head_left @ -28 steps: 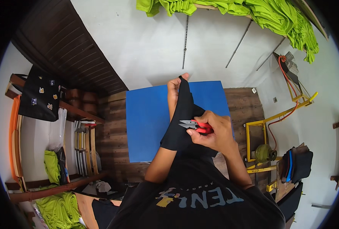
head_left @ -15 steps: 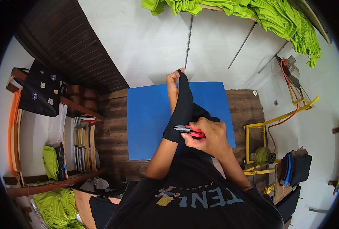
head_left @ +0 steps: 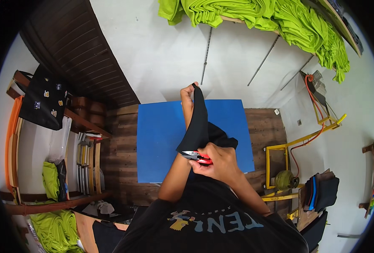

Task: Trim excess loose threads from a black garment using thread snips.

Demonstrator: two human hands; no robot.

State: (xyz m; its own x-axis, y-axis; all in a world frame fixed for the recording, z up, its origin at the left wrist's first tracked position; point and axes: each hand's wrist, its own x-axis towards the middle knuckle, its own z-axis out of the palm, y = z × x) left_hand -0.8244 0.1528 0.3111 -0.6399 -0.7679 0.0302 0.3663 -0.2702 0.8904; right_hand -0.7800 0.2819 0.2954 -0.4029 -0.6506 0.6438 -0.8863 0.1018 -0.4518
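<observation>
1. While the right hand (head_left: 219, 162) is wrapping snugly round the snips (head_left: 204, 161), their blades are lying by the cloth's (head_left: 200, 122) seven-o'clock corner; cuts done or left are not showing.
2. At twelve, the left hand (head_left: 187, 97) is pinching the cloth's tip.
3. Beyond, the table (head_left: 156, 137) is standing.

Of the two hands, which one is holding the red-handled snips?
The right hand: its thumb and fingers grip the red-handled snips. The left hand instead holds the far end of the black cloth.
</observation>
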